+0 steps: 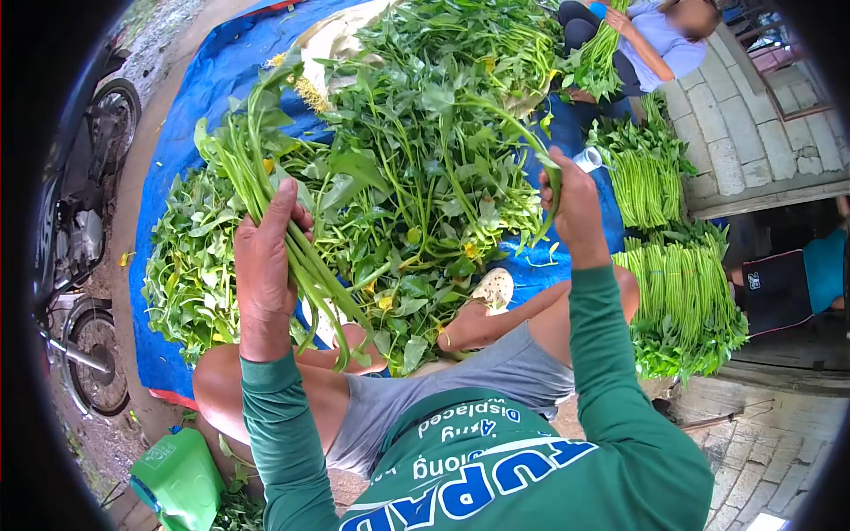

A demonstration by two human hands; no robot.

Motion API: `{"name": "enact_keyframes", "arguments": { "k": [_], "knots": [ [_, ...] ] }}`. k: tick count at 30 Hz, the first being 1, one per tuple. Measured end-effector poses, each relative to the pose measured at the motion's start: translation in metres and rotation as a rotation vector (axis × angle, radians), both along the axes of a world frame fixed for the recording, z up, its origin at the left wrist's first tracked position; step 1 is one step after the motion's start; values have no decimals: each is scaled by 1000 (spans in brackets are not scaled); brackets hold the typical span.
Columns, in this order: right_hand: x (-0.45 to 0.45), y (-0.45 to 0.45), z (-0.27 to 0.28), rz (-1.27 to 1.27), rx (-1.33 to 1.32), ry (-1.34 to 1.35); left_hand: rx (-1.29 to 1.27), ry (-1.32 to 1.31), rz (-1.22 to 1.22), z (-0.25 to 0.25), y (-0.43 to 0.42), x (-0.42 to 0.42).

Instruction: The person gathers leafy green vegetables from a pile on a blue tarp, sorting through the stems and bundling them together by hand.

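Observation:
My left hand (pixel 270 252) is closed around a bunch of long green leafy stems (pixel 305 265), their leaves pointing up and their cut ends hanging toward my lap. Raised on the other side, my right hand (pixel 571 199) pinches a single leafy stem (pixel 522 128) that curves up and leftward. A white roll (pixel 588 159) shows just beside the right hand. Between and beyond my hands lies a big loose heap of leafy greens (pixel 407 159), with some yellow leaves in it.
Under the heap is a blue tarp (pixel 168 212). Tied bundles of stems (pixel 682 288) are stacked at the right. Another person (pixel 660 44) sits at the upper right, holding greens. A motorcycle (pixel 84 239) stands at the left, a green jug (pixel 181 478) at the lower left.

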State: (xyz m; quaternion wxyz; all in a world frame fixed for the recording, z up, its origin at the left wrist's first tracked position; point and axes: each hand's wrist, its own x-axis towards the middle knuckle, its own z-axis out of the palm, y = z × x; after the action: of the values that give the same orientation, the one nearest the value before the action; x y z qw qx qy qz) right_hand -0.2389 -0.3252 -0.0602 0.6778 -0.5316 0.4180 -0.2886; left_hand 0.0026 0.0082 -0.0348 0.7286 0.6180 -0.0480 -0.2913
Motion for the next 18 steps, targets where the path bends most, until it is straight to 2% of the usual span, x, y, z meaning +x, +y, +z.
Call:
{"name": "enact_keyframes", "arguments": {
  "k": [4,7,8,9,10,15,18],
  "knots": [
    [-20,8,4,115,133,-165,13,25,-28,-2,7,-3],
    [-32,5,6,186,-120,-19,20,9,2,-3,7,-6],
    [-37,6,7,181,-217,52,18,8,1,-4,7,-7],
    [-34,16,19,58,-109,-24,26,9,-27,-3,7,-9],
    [-35,19,23,37,-101,-37,28,10,-31,-4,5,-10],
    [-38,59,19,-13,-1,-239,49,-25,-65,-12,1,-17],
    [-27,94,9,-24,-53,-326,53,-18,3,-4,-8,-27]
  ]
}}
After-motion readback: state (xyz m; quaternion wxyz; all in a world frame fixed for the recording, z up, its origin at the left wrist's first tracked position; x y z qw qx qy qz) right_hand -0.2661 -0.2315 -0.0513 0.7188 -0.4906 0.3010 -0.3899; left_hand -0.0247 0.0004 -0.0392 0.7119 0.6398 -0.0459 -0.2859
